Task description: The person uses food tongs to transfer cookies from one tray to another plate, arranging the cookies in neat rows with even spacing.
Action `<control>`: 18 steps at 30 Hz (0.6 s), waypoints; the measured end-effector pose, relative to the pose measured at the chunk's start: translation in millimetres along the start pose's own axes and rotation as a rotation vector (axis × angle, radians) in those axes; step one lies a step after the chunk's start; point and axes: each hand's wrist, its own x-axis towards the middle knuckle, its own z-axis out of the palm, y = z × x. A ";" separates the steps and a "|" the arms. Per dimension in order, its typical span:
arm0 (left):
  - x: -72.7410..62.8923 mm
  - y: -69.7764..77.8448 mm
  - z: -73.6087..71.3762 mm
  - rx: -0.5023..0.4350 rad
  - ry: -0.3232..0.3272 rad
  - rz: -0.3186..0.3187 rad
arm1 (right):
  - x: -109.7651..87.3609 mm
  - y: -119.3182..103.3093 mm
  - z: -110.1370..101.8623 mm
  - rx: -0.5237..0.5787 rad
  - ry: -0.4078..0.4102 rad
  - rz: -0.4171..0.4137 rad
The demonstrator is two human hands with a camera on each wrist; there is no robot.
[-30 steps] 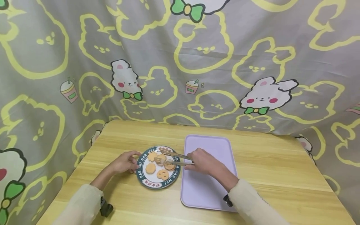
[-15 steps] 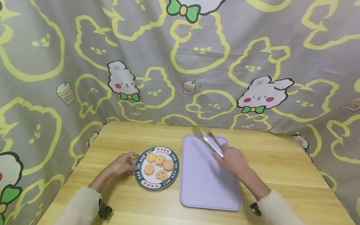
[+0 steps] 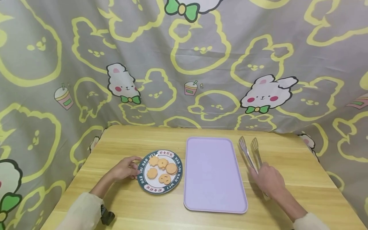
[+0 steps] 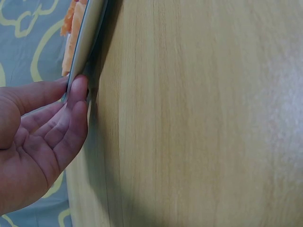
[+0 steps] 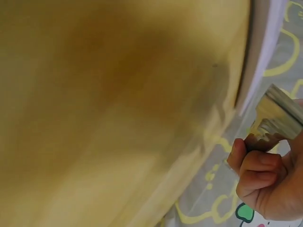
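My left hand (image 3: 125, 167) pinches the left rim of a round plate (image 3: 141, 179), thumb above and fingers beneath, as the left wrist view shows. Several biscuits (image 3: 164, 179) lie on the plate's white middle, inside its dark green lettered rim. Over at the right of the table, my right hand (image 3: 269, 180) grips metal tongs (image 3: 249, 158). Their two slotted ends are spread apart and point toward the back, with nothing between them. In the right wrist view, curled fingers (image 5: 259, 182) hold the tongs' metal handle.
A lilac rectangular tray (image 3: 214, 175) lies between the plate and the tongs. Wooden tabletop (image 3: 304, 179) extends to the right. A patterned grey curtain (image 3: 161, 48) hangs behind and at the sides of the table.
The right hand has carried the tongs from over the plate, across the tray, to the table's right side. The left hand stays at the plate's rim.
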 end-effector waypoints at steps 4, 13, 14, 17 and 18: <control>-1.1 -0.7 -1.6 0.001 -0.001 0.000 | -2.3 5.0 9.0 -0.003 -0.009 -0.002; -4.1 -4.3 -3.7 -0.016 -0.025 0.045 | -2.3 5.2 27.1 -0.014 -0.020 -0.006; -3.8 -4.5 -3.7 -0.016 -0.026 0.044 | -2.6 5.3 28.3 -0.024 -0.015 -0.008; -3.1 -4.5 -3.3 -0.015 -0.017 0.032 | -3.6 5.5 30.9 -0.048 0.008 -0.011; -3.2 -4.3 -3.3 -0.011 -0.016 0.028 | -3.7 5.4 31.2 -0.055 0.014 -0.015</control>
